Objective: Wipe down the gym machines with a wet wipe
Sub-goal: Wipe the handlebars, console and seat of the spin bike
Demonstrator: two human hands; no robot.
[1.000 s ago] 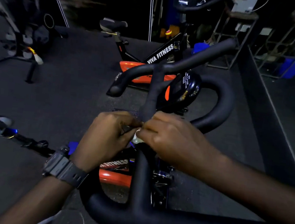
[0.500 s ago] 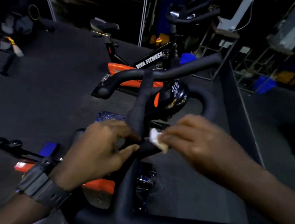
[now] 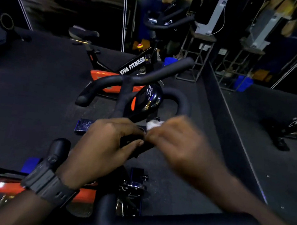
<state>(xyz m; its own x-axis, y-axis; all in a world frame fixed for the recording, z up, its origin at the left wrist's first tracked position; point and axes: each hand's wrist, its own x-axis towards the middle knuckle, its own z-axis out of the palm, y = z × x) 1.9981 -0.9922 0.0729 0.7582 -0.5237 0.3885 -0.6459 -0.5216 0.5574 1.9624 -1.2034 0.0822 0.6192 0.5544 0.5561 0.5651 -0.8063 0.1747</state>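
— Fingers (image 3: 137, 142) of the left hand (image 3: 103, 144) curl round the black centre bar (image 3: 121, 98) of the handlebar, thumb underneath, gripping it. The right hand (image 3: 179, 145) is blurred, but its fingertips are bunched together and pinch the wet wipe (image 3: 154, 125), a small white wad poking out at its twelve o'clock.

— Where does the wipe sit against the bike?

— Just below the glossy black console (image 3: 146, 102), right at the bar, with the two hands nearly touching. Whether it presses on the bar I cannot tell.

— So what could go wrong?

— My guess: the wad is small and crumpled, so a hard rub could squeeze it out of that pinch and drop it to the dark floor (image 3: 35, 90), where it would pick up grit. The hands are also crowded, so the right one may only clean the patch beside the left and skip what the left covers.

— Anything else?

— The console hangs close at twelve o'clock. A quick upward stroke might knock knuckles against it or smear moisture on it. And the curved grips (image 3: 180, 105) further out look untouched from here, so they could be missed.
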